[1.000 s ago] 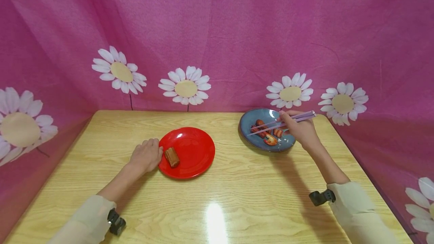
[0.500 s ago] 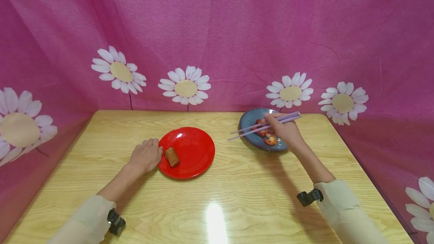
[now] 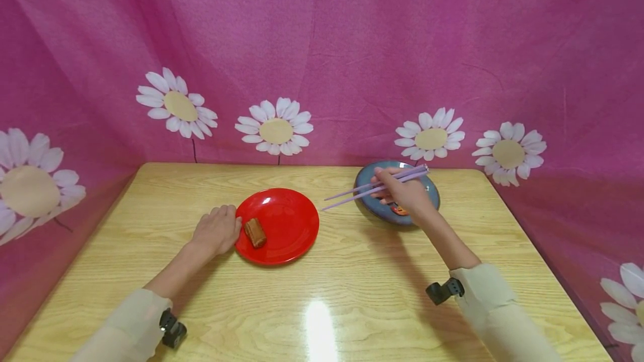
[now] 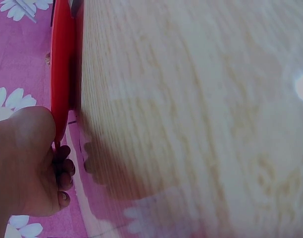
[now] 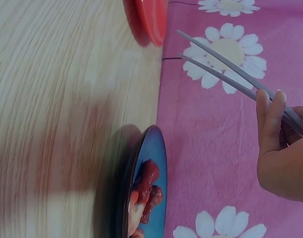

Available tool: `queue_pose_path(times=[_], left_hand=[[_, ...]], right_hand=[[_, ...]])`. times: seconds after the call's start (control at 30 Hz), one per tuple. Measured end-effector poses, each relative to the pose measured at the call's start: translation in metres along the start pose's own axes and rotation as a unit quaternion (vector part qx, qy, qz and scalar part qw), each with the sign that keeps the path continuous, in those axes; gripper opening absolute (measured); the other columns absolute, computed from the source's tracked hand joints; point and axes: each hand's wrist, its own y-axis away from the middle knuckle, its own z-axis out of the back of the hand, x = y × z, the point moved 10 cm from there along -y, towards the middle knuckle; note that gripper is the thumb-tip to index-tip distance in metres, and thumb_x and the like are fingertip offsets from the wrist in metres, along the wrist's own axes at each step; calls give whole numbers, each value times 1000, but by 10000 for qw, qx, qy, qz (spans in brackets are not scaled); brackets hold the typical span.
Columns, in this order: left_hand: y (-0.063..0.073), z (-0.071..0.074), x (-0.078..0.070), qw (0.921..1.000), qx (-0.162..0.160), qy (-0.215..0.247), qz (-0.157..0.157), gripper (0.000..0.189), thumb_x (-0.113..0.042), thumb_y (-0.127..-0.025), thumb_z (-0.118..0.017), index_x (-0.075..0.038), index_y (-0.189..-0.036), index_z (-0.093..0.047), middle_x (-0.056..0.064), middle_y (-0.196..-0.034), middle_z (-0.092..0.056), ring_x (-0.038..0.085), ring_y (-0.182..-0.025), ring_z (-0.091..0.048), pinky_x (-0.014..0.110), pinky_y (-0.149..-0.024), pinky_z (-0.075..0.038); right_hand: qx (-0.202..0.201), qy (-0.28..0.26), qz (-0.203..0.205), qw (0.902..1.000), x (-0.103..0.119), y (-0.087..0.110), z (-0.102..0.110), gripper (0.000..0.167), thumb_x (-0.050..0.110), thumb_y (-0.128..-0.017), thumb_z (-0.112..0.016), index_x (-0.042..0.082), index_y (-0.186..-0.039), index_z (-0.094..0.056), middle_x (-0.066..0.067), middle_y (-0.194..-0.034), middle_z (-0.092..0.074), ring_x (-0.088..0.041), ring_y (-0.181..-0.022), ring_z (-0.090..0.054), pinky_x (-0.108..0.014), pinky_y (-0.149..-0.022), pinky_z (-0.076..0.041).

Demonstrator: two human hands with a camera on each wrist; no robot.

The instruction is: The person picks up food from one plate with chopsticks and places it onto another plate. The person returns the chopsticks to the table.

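My left hand (image 3: pixel 217 232) grips the near-left rim of a round red plate (image 3: pixel 289 222); in the left wrist view the thumb lies over the rim and the fingers curl beneath. A brown, ridged, block-shaped piece of food (image 3: pixel 255 233) lies on the plate beside that hand. My right hand (image 3: pixel 410 193) holds a pair of lilac chopsticks (image 5: pixel 221 78), tips slightly apart with nothing between them. In the head view the tips point left, close to the red plate's right edge. Under the right hand sits a blue plate (image 3: pixel 369 175) with several reddish food pieces (image 5: pixel 150 172), partly hidden in the head view.
Both plates stand on a light wooden table (image 3: pixel 322 284). A pink cloth (image 3: pixel 342 60) with printed daisies hangs along the back and sides, right behind the blue plate. A small black camera (image 3: pixel 445 290) is strapped to each wrist.
My right hand has moved left with the chopsticks, their tips leaving the blue plate for a place near the red plate. The left hand and the red plate have stayed still.
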Motion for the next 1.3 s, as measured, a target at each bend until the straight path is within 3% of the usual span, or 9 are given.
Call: queue_pose_path(times=[0.27, 0.43, 0.63, 0.97, 1.3], left_hand=[[0, 1, 0, 9999, -101, 12, -40, 21, -18, -101, -46, 1, -95, -48, 11, -84, -48, 33, -86, -51, 45, -73, -42], [-1, 2, 0, 9998, -194, -13, -61, 21, -18, -101, -46, 1, -94, -48, 12, -84, -49, 34, -87, -52, 47, -74, -43], [-1, 2, -2, 9997, -199, -77, -106, 21, -18, -101, -47, 2, -95, -48, 12, -84, -49, 35, -87, -53, 48, -75, -44], [0, 4, -3, 9998, -181, -46, -89, 21, -18, -101, -48, 2, -95, -48, 12, -84, -49, 35, -88, -53, 48, -75, -45], [0, 4, -3, 9998, -177, -39, -91, 21, -18, -100, -47, 3, -96, -48, 12, -84, -49, 34, -86, -52, 47, -73, -44]], right_hand=[[94, 198, 143, 9997, 5, -3, -17, 39, 26, -104, -55, -12, -103, -65, -9, -83, -72, -11, -70, -70, -23, -59, -54], [144, -58, 98, 9998, 4, -5, -26, 38, 26, -103, -55, -11, -100, -65, -18, -88, -72, -12, -73, -71, -25, -60, -55], [110, -217, 46, 9997, 2, -5, -36, 38, 26, -102, -58, -11, -99, -66, -16, -86, -72, -14, -72, -71, -24, -57, -54], [149, -383, 38, 9991, -1, -6, -53, 37, 21, -101, -58, -15, -102, -65, -25, -87, -71, -10, -67, -70, -23, -55, -52], [179, -447, 29, 9988, -7, -7, -71, 32, 16, -102, -55, -15, -104, -65, -17, -89, -73, -10, -68, -71, -23, -54, -52]])
